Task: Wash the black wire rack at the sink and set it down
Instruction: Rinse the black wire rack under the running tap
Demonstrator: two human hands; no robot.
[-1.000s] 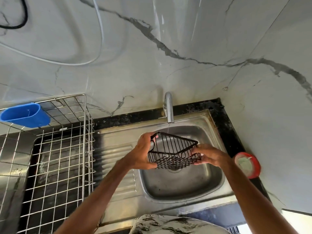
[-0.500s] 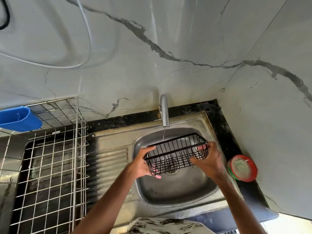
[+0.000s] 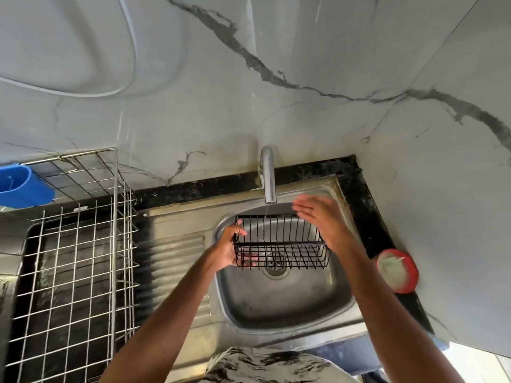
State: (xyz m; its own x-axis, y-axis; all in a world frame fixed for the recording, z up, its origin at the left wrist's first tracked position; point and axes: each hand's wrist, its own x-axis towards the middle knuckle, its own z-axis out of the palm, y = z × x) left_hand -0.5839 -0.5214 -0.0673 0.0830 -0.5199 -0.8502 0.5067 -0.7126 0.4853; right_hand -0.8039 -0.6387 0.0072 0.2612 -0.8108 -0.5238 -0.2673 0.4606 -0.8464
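Note:
The black wire rack (image 3: 280, 241) hangs over the steel sink (image 3: 287, 302), just below the faucet (image 3: 267, 175), where a thin stream of water falls onto its back rim. My left hand (image 3: 229, 248) grips the rack's left end, thumb over the top wire and fingers under the base. My right hand (image 3: 322, 219) is off the rack, fingers straight, raised beside its right end near the faucet's spout.
A steel wire dish rack (image 3: 74, 272) with a blue plastic holder (image 3: 22, 186) stands on the left counter. A red tub of soap (image 3: 396, 270) sits on the black counter edge at the right. The marble wall rises close behind the faucet.
My right hand has let go of the rack's right end and lifted toward the faucet. The rack has levelled out and now hangs from my left hand alone.

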